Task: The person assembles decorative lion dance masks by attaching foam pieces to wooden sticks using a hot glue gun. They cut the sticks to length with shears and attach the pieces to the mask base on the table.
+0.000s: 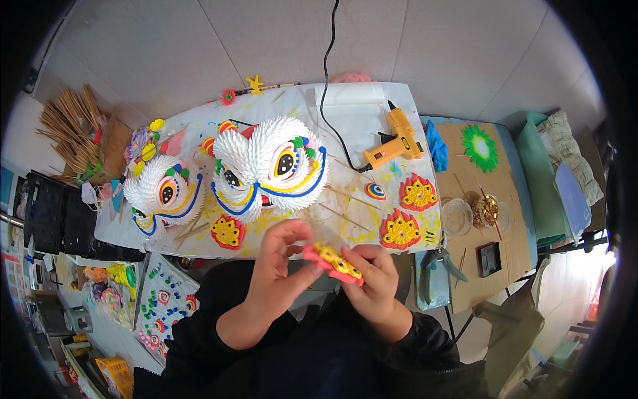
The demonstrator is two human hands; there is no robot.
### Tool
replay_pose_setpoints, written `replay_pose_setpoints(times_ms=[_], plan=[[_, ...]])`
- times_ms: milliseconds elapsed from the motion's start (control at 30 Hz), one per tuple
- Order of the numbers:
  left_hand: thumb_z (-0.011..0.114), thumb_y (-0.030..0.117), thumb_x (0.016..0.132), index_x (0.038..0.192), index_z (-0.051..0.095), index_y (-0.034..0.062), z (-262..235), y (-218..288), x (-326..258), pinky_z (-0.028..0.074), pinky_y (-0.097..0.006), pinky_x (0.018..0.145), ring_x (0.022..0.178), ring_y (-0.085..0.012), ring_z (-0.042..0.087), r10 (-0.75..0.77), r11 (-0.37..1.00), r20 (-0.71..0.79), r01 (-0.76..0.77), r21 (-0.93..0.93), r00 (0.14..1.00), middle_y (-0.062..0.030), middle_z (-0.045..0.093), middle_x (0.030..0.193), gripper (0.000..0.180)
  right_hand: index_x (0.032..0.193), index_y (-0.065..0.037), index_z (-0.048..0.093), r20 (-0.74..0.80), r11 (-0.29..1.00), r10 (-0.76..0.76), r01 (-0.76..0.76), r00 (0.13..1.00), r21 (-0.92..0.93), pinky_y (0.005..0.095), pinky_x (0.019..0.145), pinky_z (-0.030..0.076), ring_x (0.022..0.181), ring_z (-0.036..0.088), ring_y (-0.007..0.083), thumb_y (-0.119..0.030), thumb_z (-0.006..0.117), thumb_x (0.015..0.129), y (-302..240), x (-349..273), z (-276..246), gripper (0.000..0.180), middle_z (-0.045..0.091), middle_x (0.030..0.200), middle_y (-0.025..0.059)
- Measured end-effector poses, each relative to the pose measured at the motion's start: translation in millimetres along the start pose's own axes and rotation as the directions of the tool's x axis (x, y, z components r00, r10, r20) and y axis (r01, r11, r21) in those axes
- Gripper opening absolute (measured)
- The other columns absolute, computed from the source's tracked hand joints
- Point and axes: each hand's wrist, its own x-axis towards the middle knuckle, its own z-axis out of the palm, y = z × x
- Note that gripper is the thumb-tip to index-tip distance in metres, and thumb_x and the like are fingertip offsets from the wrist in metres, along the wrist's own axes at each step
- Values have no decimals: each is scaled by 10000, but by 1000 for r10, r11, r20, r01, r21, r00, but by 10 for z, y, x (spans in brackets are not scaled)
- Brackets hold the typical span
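Observation:
Above my lap, at the table's near edge, I hold a flower-shaped ornament (337,264), yellow on a pink-red backing and tilted. My right hand (375,279) pinches its right end between thumb and fingers. At its left end, my left hand (279,276) has the thumb against the edge and the fingers curled close by. Just beyond stands a large white lion head (269,166) with layered scales, black-and-white eyes and blue and yellow trim. A smaller matching lion head (163,193) is to its left. Similar flower ornaments (401,229) lie on the table's right part and near the large head.
A yellow glue gun (397,143) rests at the back right, its black cord running up the wall. Pliers (444,263), clear cups (457,217) and a green flower piece (479,147) are on the right. Bundled sticks (73,126) stand at left, above a tray of small pieces (166,302).

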Motion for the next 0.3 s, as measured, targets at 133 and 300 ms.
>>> replay_pose_setpoints(times_ms=[133,300], plan=[[652,67,856,1250,442,49,-38,-1,-145,391,-340,950,1107,-149,500,-245,880,165,290,-375,955,-63,540,1184,446,1037,-40,695,3,873,-277,253,961,-417,280,613,446,758,529,197,-16,742,563,32,75,-50,477,521,862,42],[696,472,804,1352,363,36,-256,-10,-135,362,-389,1030,1184,-220,483,-474,861,97,483,-157,875,-109,489,1298,776,1031,-66,707,179,825,-456,489,872,-284,313,678,500,748,517,207,-29,732,550,-22,96,140,483,510,878,28]])
